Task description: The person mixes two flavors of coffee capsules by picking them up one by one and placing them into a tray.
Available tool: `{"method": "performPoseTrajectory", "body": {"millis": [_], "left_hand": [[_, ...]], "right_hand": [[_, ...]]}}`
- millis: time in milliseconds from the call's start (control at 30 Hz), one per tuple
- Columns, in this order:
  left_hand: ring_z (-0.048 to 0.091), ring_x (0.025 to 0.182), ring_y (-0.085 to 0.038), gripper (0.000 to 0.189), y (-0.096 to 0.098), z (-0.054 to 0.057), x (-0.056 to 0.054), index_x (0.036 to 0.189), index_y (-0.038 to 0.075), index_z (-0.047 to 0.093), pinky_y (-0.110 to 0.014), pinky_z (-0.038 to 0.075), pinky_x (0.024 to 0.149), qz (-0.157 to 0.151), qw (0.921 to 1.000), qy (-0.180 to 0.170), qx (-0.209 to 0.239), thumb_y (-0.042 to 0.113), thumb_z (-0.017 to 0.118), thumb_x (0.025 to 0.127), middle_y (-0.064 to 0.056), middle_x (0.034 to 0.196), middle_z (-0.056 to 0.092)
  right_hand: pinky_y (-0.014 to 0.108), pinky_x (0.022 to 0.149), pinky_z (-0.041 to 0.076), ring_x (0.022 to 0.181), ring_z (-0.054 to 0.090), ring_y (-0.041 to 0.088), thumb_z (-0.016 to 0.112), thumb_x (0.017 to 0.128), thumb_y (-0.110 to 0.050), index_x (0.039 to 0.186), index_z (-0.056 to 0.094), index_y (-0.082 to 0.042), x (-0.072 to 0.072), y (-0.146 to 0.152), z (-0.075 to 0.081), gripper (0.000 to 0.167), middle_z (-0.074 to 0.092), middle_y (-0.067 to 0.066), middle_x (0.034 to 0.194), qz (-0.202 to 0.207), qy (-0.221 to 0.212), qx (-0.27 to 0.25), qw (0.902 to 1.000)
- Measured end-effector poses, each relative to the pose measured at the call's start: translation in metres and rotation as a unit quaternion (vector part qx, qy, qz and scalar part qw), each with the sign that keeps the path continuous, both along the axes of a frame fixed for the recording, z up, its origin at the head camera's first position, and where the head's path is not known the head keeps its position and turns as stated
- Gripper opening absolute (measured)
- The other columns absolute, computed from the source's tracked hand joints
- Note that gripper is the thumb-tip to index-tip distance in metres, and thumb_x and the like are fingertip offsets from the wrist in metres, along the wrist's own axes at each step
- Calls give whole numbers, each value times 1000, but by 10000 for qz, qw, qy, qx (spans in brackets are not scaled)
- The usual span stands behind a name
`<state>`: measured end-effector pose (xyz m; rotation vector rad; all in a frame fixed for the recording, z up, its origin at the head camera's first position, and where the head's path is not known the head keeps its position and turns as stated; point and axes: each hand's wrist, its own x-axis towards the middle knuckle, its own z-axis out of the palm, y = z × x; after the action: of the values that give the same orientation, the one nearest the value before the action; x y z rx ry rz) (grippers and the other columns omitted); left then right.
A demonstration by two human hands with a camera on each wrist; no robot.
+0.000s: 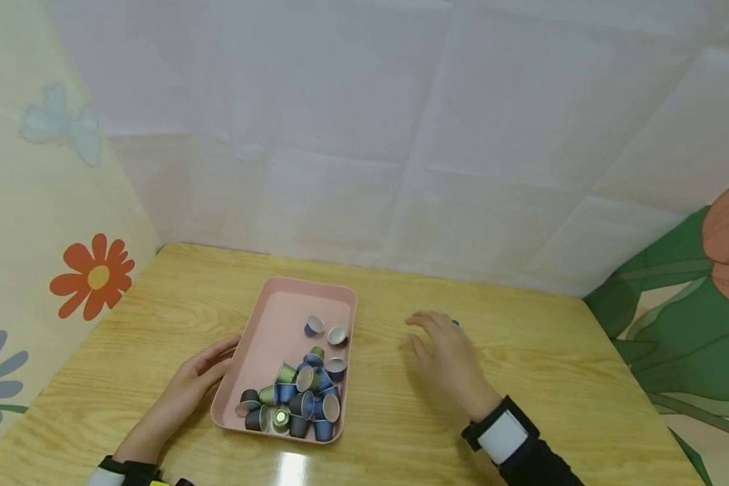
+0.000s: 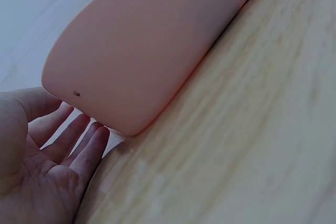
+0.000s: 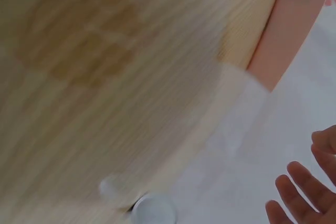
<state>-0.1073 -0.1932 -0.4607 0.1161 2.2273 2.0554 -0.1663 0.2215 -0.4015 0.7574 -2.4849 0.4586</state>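
Observation:
A pink tray [image 1: 284,307] lies on the table, its near end heaped with blue, green and dark coffee capsules [image 1: 305,405]. My left hand [image 1: 197,378] is at the tray's left side, relaxed fingers right at the wall; the left wrist view shows the palm and fingertips [image 2: 100,136] beside the tray's corner. To the right of the tray my right hand [image 1: 452,361] hovers over the table with loosely bent fingers and nothing in them. Just past it a coffee capsule [image 1: 456,324] peeks out, mostly hidden by the hand; in the right wrist view a capsule [image 3: 153,209] shows its pale round face.
The wooden table [image 1: 522,351] runs back to a white cloth [image 1: 364,169]. Flower-printed panels stand on both sides, with a red flower [image 1: 97,277] at left and green leaves [image 1: 686,337] at right. Two capsules lie apart from the heap, farther up the tray.

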Motion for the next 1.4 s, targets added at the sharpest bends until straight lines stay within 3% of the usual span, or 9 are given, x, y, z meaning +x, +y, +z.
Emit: {"method": "performPoseTrajectory", "body": {"millis": [300, 467, 700, 1100, 1400], "left_hand": [[52, 115, 7, 55, 0, 0, 1, 149, -2, 40, -15, 44, 93, -55, 9999, -120, 20, 24, 55, 103, -25, 148, 42], [52, 115, 7, 55, -1, 1, 0, 149, -1, 40, -14, 44, 93, -41, 9999, -162, -19, 25, 55, 103, -24, 149, 43], [52, 116, 7, 55, -1, 2, -2, 149, -1, 41, -14, 44, 94, -63, 9999, -103, -68, 26, 55, 103, -23, 148, 44], [53, 115, 6, 53, 0, -1, -2, 147, -5, 40, -14, 44, 93, -87, 10000, 50, -3, 22, 54, 104, -27, 145, 45], [54, 114, 6, 52, -1, -2, -1, 147, -7, 40, -14, 45, 93, -71, 9999, 128, 38, 20, 54, 104, -29, 145, 44]], "right_hand": [[43, 75, 56, 102, 62, 33, 78, 82, 0, 110, 68, -2, -37, 51, 0, 30, 64, 17, 116, 82, -333, 626, 9975], [48, 84, 54, 107, 61, 34, 78, 84, -3, 112, 68, -1, -48, 68, -5, 29, 63, 18, 118, 54, -692, 875, 9937], [49, 89, 52, 109, 61, 34, 75, 88, -8, 113, 68, -2, -52, 80, -10, 27, 63, 16, 119, -11, -1142, 889, 9895], [45, 82, 55, 97, 65, 28, 81, 82, -7, 110, 70, -4, -54, 92, -19, 30, 67, 10, 108, -143, -1531, 1132, 9816], [43, 78, 56, 91, 66, 25, 78, 84, -5, 107, 70, -5, -49, 93, -22, 25, 67, 7, 102, -203, -1629, 1026, 9811]]}}
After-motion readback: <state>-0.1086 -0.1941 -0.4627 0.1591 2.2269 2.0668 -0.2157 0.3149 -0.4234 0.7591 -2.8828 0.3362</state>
